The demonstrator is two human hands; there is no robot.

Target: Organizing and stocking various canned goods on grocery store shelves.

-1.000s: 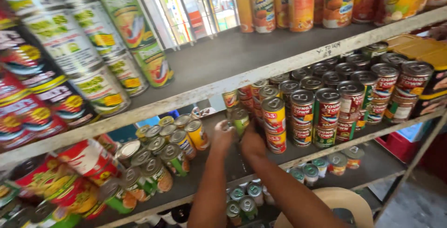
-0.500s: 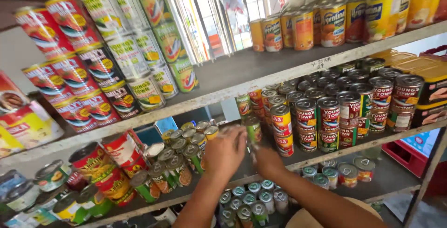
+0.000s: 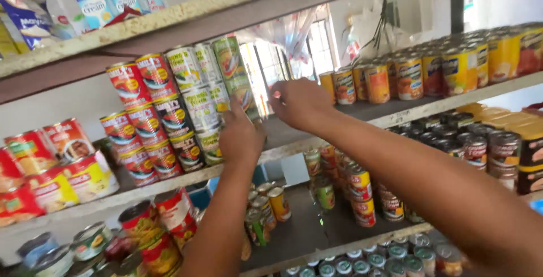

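Observation:
Both my hands are raised to the middle shelf (image 3: pixel 169 184). My left hand (image 3: pixel 240 137) grips a green-labelled can (image 3: pixel 244 95) at the right end of a stack of tilted cans (image 3: pixel 195 107). My right hand (image 3: pixel 297 103) hovers just right of that can with its fingers curled. Whether they touch the can is unclear. Red-labelled cans (image 3: pixel 141 124) fill the left part of the stack.
Orange and yellow cans (image 3: pixel 430 73) line the same shelf to the right. The lower shelf (image 3: pixel 305 237) holds small green and red cans and dark cans (image 3: pixel 486 152). The top shelf (image 3: pixel 169 22) carries packets. A window (image 3: pixel 271 62) shows behind.
Both hands have risen from the lower shelf to the stacked cans on the middle shelf, and the view has tilted upward.

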